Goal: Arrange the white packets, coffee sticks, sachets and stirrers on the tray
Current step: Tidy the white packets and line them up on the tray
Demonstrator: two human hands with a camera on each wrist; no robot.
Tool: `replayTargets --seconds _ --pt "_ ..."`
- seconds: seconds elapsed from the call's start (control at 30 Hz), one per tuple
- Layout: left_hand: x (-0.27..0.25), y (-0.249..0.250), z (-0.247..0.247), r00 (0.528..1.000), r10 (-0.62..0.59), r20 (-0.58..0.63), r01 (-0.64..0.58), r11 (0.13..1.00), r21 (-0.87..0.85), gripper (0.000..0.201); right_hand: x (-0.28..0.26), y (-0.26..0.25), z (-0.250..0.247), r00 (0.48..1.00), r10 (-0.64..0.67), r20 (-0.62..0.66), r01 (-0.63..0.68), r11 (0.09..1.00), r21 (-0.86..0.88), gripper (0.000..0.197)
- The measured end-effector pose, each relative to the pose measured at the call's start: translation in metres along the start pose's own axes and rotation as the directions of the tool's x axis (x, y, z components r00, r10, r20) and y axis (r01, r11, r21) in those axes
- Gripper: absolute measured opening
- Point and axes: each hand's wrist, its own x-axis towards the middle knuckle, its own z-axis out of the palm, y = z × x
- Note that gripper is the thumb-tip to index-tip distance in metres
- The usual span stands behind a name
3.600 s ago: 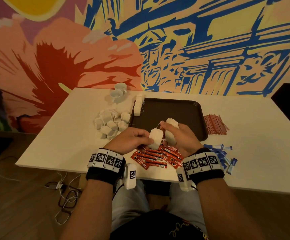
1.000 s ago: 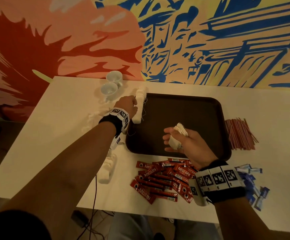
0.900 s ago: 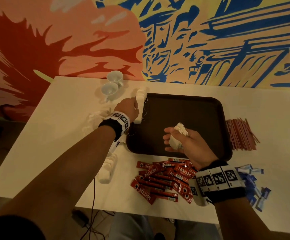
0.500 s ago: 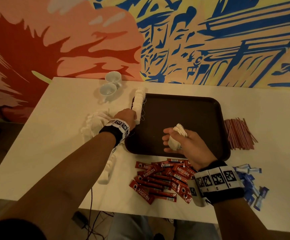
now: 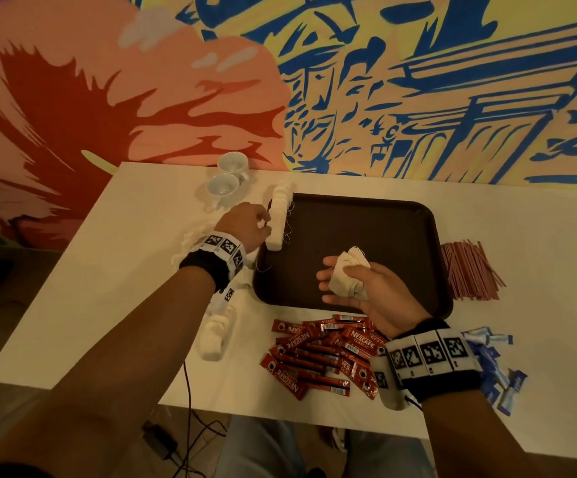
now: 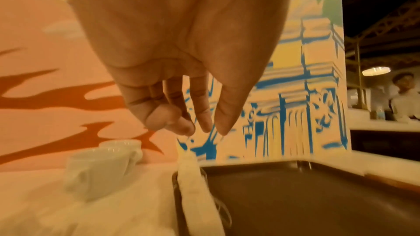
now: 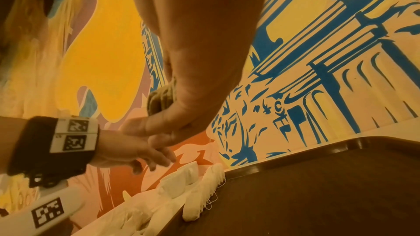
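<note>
A dark brown tray (image 5: 366,236) lies mid-table. A row of white packets (image 5: 277,215) stands along its left rim, and it also shows in the wrist views (image 6: 193,186) (image 7: 181,180). My left hand (image 5: 257,225) hovers at this row, fingers pointing down (image 6: 211,130) and relaxed, with nothing seen between them. My right hand (image 5: 345,281) is palm-up over the tray's front half and grips a bunch of white packets (image 5: 349,270) under the thumb. Red coffee sticks (image 5: 321,353) lie in front of the tray, blue sachets (image 5: 490,367) at front right and red stirrers (image 5: 469,270) to the right.
Two white cups (image 5: 226,177) stand behind the tray's left corner. Loose white packets (image 5: 190,236) lie left of the tray under my left wrist, with more (image 5: 214,336) nearer the front edge. The mural wall runs close behind the table. A person (image 6: 404,100) stands far off right.
Half a second ago my left hand was back by the loose packets; it has now moved forward to the row on the tray's left rim. My right hand has stayed put with its packets.
</note>
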Motion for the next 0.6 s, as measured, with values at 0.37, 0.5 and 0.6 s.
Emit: replayTargets --seconds 0.37,0.5,0.6 --pt "-0.115 0.015 -0.091 0.990 0.018 -0.137 -0.079 0.885 -0.459 0.011 -0.043 0.012 0.019 0.995 -0.101 -0.010 0.101 0.994 -0.046 0.027" --pt "-0.171 0.036 -0.078 0.996 0.071 -0.047 -0.085 0.791 -0.605 0.014 -0.060 0.026 0.028 0.989 -0.148 -0.003 0.148 0.988 -0.045 0.024" --pt "-0.201 0.048 -0.058 0.988 0.137 0.073 -0.054 0.741 -0.669 0.020 -0.070 0.036 0.031 0.984 -0.173 0.032 0.175 0.983 -0.055 0.030"
